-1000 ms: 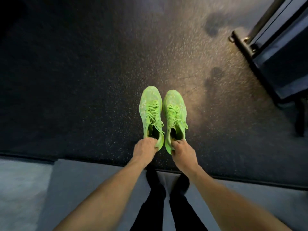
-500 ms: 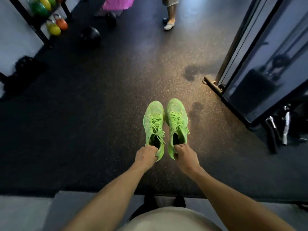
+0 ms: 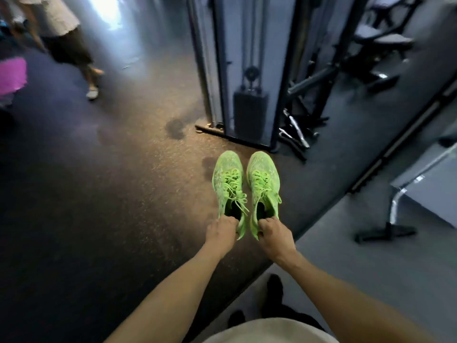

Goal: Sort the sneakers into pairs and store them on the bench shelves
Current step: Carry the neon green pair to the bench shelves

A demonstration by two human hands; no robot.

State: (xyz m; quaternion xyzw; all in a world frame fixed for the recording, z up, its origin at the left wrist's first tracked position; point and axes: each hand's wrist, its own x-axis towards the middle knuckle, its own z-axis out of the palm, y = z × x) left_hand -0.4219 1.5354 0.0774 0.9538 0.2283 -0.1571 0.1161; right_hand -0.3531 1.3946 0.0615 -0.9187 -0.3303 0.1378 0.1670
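Observation:
I hold two neon green sneakers side by side in front of me, toes pointing away, above the dark speckled floor. My left hand (image 3: 221,232) grips the heel of the left green sneaker (image 3: 228,180). My right hand (image 3: 273,233) grips the heel of the right green sneaker (image 3: 263,180). Both shoes have green laces and dark openings. No bench shelf is visible in this view.
A cable weight machine (image 3: 249,95) stands straight ahead, with metal handles (image 3: 295,129) on the floor beside it. A bench frame (image 3: 395,214) is at right. Another person (image 3: 61,33) walks at the upper left near a pink object (image 3: 11,75). My feet stand on a grey mat (image 3: 371,280).
My view has risen and swung right, bringing the weight machine and bench into sight. Both hands keep holding the green sneakers, carried forward with me.

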